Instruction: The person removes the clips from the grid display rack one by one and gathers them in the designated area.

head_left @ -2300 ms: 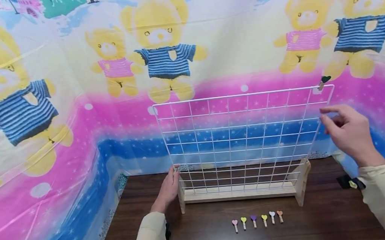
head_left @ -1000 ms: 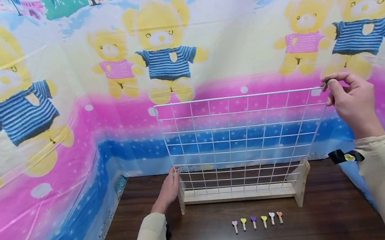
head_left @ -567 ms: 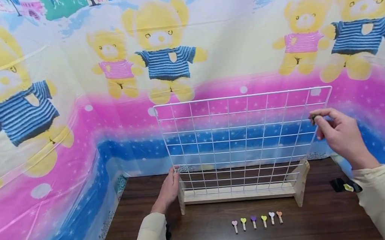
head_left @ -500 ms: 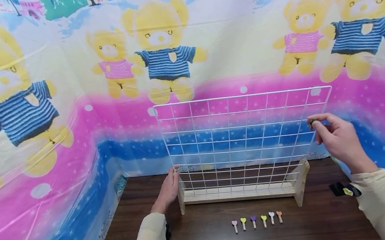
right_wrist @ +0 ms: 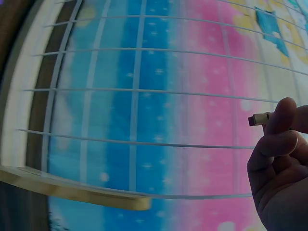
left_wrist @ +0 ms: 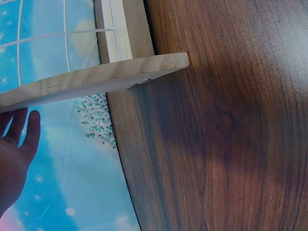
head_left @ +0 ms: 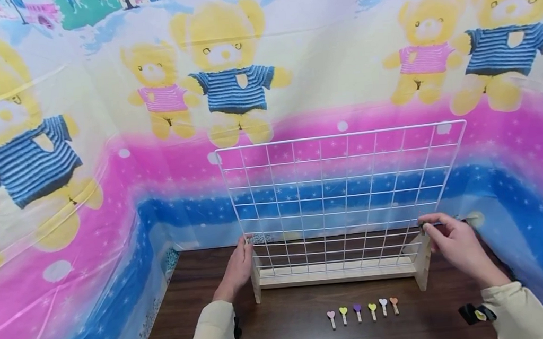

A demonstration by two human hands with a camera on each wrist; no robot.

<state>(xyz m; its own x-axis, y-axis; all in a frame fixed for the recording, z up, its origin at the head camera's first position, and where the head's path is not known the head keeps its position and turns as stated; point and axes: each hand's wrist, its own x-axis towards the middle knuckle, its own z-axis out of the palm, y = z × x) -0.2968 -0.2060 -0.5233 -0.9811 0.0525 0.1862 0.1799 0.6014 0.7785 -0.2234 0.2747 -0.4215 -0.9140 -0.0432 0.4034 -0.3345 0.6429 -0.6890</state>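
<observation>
A white wire grid panel [head_left: 347, 134] stands upright in a pale wooden stand [head_left: 337, 279]. My right hand [head_left: 457, 245] pinches a small wooden clothespin [right_wrist: 260, 119] between thumb and forefinger. In the head view it is beside the top of the stand's right side piece [head_left: 422, 269], with the clothespin mostly covered by the fingers. My left hand [head_left: 235, 271] touches the left side piece [left_wrist: 120, 72] from outside, its fingers fairly straight. On the table in front of the stand lie several heart-topped clothespins [head_left: 358, 313] in a row: pink, yellow, purple, white and orange.
The dark wood-grain table [head_left: 284, 328] carries the stand near its back edge. Behind it and at both sides hangs a curtain [head_left: 336, 79] printed with teddy bears, in pink, blue and cream bands.
My right hand has taken the dark green clothespin off the grid's top right corner and carried it down along the right edge to the side piece. The left hand has stayed put.
</observation>
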